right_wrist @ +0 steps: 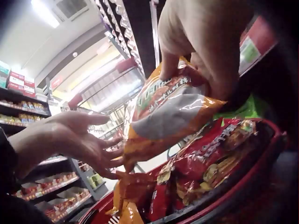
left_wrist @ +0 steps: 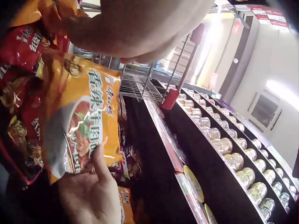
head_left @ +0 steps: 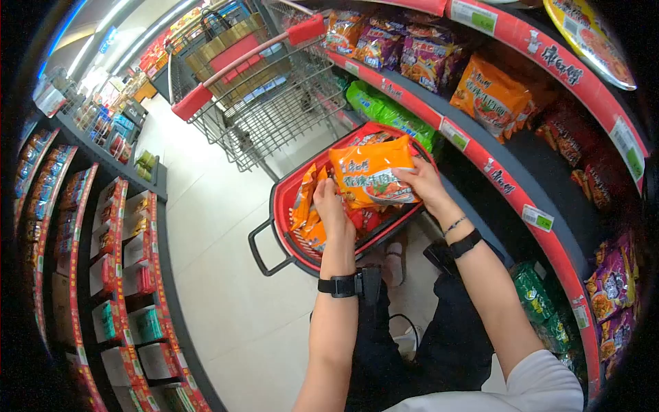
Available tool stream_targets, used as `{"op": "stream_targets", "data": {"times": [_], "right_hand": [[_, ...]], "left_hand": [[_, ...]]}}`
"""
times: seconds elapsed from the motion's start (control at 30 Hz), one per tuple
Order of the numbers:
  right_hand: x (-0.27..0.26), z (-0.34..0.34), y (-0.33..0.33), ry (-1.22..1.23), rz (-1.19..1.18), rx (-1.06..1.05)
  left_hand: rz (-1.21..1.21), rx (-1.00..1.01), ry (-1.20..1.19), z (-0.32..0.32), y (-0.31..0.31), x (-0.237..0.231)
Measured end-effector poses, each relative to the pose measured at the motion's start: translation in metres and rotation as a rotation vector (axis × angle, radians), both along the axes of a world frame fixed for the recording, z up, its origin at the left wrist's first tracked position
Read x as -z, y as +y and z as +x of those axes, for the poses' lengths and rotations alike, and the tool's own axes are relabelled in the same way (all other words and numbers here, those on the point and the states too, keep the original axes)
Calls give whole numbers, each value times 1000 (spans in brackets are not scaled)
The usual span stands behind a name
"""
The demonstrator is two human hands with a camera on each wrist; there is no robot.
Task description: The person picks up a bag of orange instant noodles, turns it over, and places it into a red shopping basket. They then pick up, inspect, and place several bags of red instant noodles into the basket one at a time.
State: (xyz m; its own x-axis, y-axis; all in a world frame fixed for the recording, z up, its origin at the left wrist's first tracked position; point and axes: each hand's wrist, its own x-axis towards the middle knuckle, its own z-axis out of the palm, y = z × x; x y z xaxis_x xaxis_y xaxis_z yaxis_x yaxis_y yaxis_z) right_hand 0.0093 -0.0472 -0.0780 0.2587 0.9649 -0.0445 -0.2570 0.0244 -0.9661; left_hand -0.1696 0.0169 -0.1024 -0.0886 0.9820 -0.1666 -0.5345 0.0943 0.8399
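Note:
An orange packet of instant noodles (head_left: 367,161) is held over the red shopping basket (head_left: 280,237) by my right hand (head_left: 427,189). The thumb lies across the printed front, as the left wrist view shows of this packet (left_wrist: 81,114), and the fingers go behind it. My left hand (head_left: 333,209) is at the packet's left side, its fingers extended and spread in the right wrist view. Below, the basket holds more orange packets (head_left: 305,206) and several red noodle packets (right_wrist: 201,163).
A metal shopping cart (head_left: 254,117) with red corner pieces stands ahead of the basket. On the right, a curved shelf holds orange packets (head_left: 491,96), purple packets (head_left: 422,58) and green packets (head_left: 391,113). Shelves of small boxes (head_left: 110,275) line the left. Pale floor tiles (head_left: 213,261) lie between.

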Motion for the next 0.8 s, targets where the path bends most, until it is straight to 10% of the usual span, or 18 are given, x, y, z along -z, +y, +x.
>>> {"op": "stream_targets", "data": {"times": [0.27,0.8], "right_hand": [[-24,73,-39,333,117,7],[-28,119,-62,379,265,-9]], "left_hand": [[187,287,95,79,-25,-70],[473,-78,213,149,-31,-88]]}}
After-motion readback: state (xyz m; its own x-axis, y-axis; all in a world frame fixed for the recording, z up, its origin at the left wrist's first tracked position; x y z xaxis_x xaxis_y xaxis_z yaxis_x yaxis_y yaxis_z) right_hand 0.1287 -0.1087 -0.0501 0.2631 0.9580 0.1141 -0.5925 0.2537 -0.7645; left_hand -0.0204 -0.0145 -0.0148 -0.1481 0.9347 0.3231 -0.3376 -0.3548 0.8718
